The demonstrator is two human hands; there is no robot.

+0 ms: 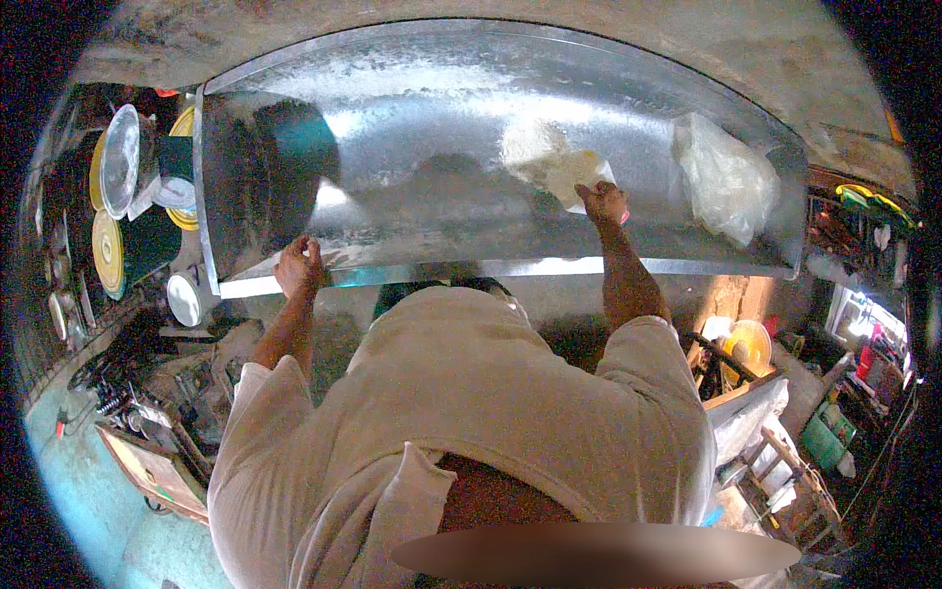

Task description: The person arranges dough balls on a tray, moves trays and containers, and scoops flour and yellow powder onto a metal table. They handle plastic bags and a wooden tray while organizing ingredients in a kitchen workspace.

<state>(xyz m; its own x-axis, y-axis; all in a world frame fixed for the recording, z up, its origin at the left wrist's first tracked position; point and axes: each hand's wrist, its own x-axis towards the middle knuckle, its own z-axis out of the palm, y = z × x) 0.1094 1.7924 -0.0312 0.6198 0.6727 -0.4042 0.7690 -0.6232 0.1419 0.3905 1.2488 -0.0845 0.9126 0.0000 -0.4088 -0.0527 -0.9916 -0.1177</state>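
A long sheet-metal tray with raised edges [412, 274] lies across the view in front of me. My right hand [605, 204] is closed on the near edge of a flat, pale sheet or scraper [593, 168]; its exact kind is unclear. The sheet touches a patch of pale, grainy material [531, 143] on the tray's floor. At the tray's near left rim is my left hand [300, 265], its fingers bent close together; whether they pinch anything is unclear. A crumpled clear plastic bag [725, 177] rests in the tray's right part.
Left of the tray stand lidded buckets, one with a yellow lid [109, 252] and one with a white lid [185, 300]. A concrete wall or surface [294, 33] borders the far side. At the lower right are a yellow fan [748, 347] and a wooden frame [791, 456].
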